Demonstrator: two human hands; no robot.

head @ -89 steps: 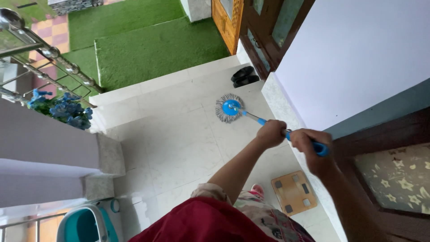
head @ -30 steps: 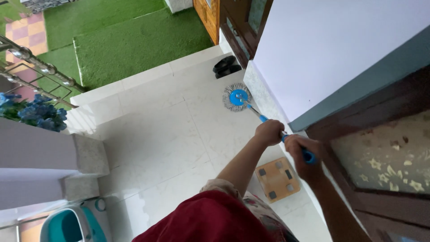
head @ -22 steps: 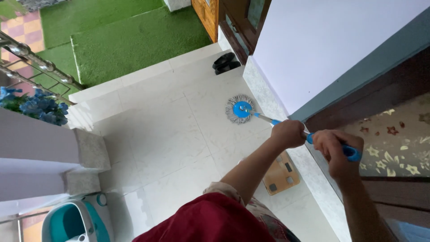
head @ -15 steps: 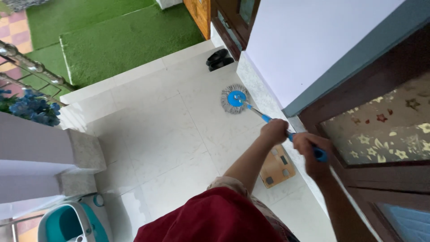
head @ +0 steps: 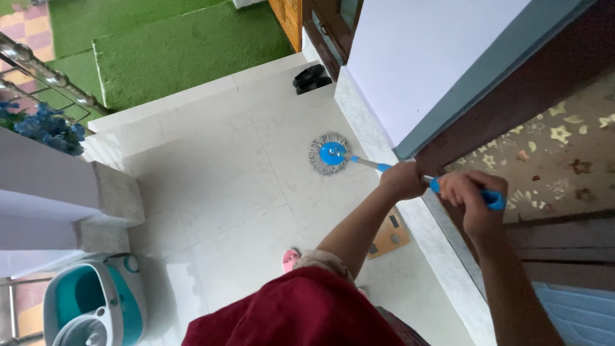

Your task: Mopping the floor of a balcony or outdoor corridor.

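Observation:
Both my hands grip a spin mop. My left hand (head: 403, 180) is closed round the metal pole (head: 365, 163), lower down toward the mop. My right hand (head: 473, 200) is closed round the blue grip (head: 494, 200) at the pole's upper end, close to a brown door. The round mop head (head: 328, 154), blue in the middle with a grey fringe, lies flat on the white floor tiles (head: 224, 179) near the foot of the wall. A red cloth (head: 295, 314) on my body fills the bottom of the view.
A teal mop bucket (head: 90, 307) stands at the lower left. A wooden square board (head: 389, 236) lies by the wall, under my left arm. Black shoes (head: 312, 75) sit by the far door. Green turf (head: 186, 45), a metal railing (head: 45, 70) and blue flowers (head: 48, 125) lie beyond. A pink slipper (head: 290, 258) shows on my foot.
The mop head has slid back and forth over the tiles near the wall, and both hands have swung toward the door with the handle. The view has shifted slightly.

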